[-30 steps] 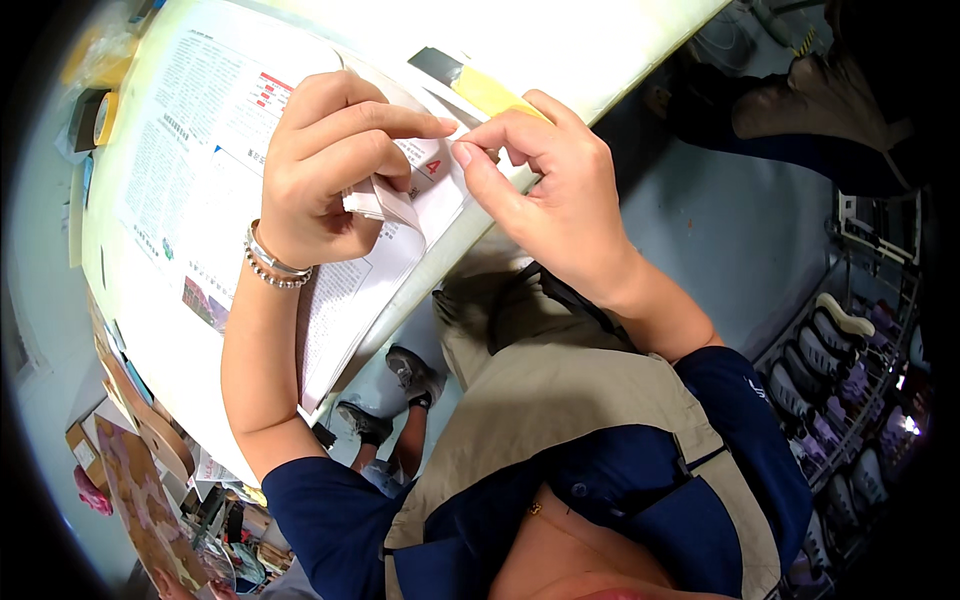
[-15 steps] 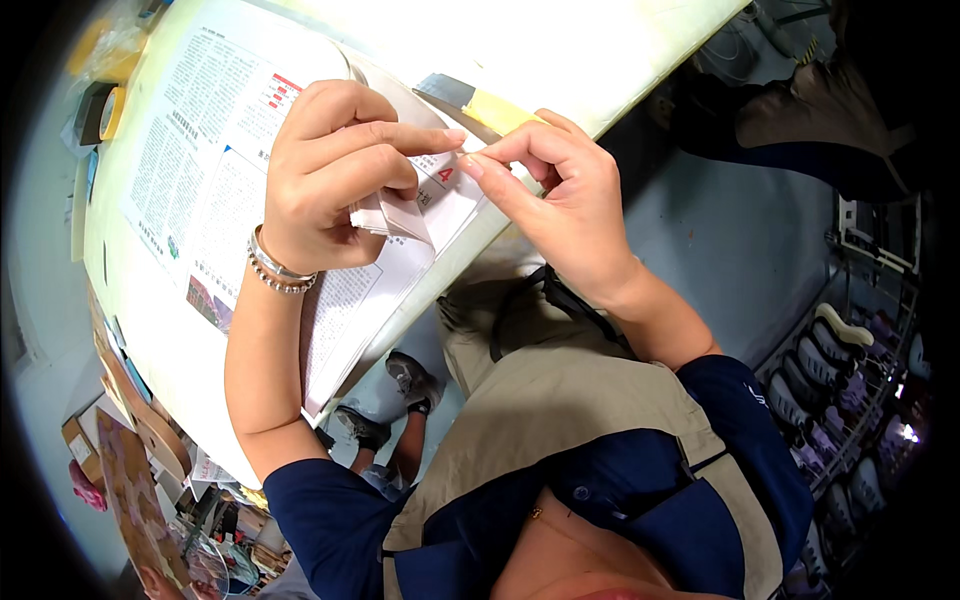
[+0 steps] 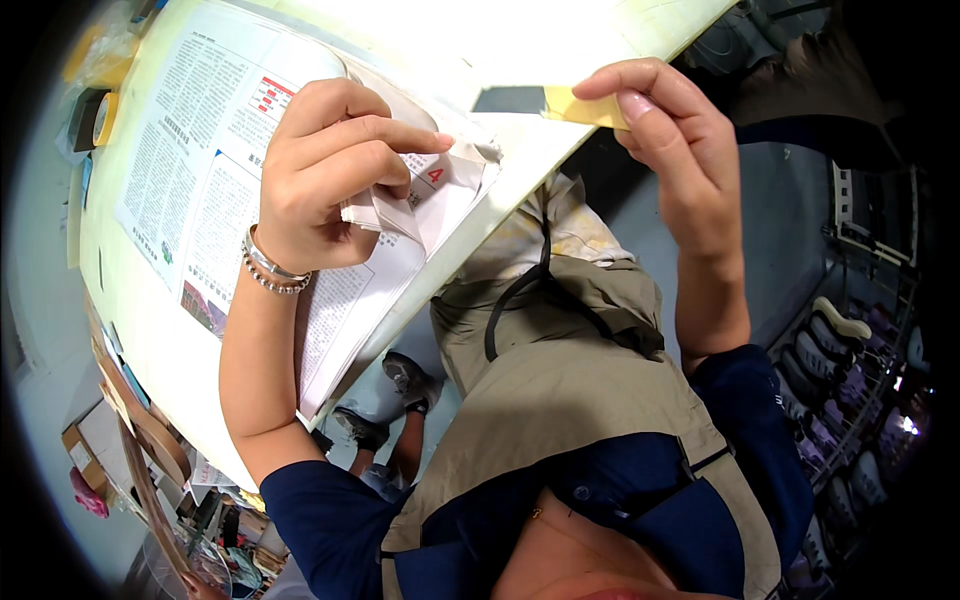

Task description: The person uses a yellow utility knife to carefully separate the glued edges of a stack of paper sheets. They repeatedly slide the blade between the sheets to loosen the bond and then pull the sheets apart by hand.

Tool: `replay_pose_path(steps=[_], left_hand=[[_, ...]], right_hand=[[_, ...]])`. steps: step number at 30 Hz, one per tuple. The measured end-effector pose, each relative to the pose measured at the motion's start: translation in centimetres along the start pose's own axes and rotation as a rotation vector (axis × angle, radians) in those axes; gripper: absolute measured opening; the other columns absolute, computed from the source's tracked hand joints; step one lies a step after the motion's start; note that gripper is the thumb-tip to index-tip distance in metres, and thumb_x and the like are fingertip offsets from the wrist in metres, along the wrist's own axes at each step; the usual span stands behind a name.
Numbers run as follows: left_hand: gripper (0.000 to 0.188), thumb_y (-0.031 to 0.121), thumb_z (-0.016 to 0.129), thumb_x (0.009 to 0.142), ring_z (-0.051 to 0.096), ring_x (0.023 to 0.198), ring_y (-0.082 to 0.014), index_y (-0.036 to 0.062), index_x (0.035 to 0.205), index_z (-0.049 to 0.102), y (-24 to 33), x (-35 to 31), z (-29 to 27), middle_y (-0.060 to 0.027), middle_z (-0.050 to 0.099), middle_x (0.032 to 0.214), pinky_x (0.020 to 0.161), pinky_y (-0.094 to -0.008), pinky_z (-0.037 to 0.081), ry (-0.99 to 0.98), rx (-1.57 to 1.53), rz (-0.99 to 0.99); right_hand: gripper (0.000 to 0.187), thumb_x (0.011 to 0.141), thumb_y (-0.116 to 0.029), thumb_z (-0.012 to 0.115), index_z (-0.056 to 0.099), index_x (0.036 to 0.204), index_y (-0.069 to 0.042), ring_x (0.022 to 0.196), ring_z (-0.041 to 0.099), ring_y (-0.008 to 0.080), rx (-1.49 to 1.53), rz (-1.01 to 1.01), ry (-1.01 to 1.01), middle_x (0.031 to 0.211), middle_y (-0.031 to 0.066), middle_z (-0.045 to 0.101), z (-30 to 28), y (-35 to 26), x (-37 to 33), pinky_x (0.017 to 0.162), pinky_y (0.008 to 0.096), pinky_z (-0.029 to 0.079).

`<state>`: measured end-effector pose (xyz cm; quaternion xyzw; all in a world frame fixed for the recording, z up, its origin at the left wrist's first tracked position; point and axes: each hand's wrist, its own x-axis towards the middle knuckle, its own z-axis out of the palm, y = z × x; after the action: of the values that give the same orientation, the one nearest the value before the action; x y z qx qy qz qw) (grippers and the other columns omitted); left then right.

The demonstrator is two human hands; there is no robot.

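My left hand [image 3: 330, 175] is closed on a folded wad of newspaper [image 3: 385, 212] at the table's near edge, its forefinger stretched over the top toward the crumpled corner. Beyond that corner, my right hand [image 3: 690, 150] is raised off to the right. Between its thumb and fingers is the yellow-wrapped handle of a flat knife [image 3: 575, 107]. The dark grey blade points left, apart from the paper. Whether anything lies inside the folded newspaper is hidden.
Open newspaper sheets [image 3: 200, 120] lie across the pale table [image 3: 130, 290]. A roll of yellow tape [image 3: 104, 118] stands at the far left. Below right is a rack of shoes [image 3: 825, 350]. Another person's feet [image 3: 410, 380] show under the table, and a hand [image 3: 200, 585] at lower left.
My right hand has left the paper's corner and moved right with the knife, which now shows whole. My left hand has stayed nearly still on the newspaper.
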<state>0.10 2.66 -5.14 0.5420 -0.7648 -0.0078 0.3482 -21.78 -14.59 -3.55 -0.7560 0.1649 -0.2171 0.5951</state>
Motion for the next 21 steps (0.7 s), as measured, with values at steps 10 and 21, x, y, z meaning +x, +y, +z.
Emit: replay_pose_path(steps=[10, 21], left_hand=[[0.021, 0.008, 0.052, 0.038, 0.053, 0.072, -0.0231, 0.0091, 0.059, 0.051, 0.2, 0.7, 0.5, -0.0037, 0.073, 0.089, 0.065, -0.0305, 0.042, 0.028, -0.015, -0.035], [0.02, 0.01, 0.061, 0.048, 0.052, 0.079, -0.0268, 0.008, 0.063, 0.049, -0.4, 1.0, 1.1, -0.0092, 0.072, 0.098, 0.069, -0.0337, 0.044, -0.083, 0.02, -0.005]], right_hand=[[0.027, 0.092, -0.017, 0.046, 0.067, 0.099, -0.002, 0.057, 0.031, 0.0001, -0.095, 0.074, -0.362, 0.064, -0.0081, 0.043, -1.6, 0.1, 3.8, 0.051, 0.019, 0.021], [0.031, 0.097, -0.031, 0.053, 0.067, 0.107, -0.005, 0.055, 0.031, 0.0, 0.061, 0.196, -0.65, 0.066, -0.0085, 0.045, -1.1, 3.3, 5.6, 0.047, 0.0182, 0.021]])
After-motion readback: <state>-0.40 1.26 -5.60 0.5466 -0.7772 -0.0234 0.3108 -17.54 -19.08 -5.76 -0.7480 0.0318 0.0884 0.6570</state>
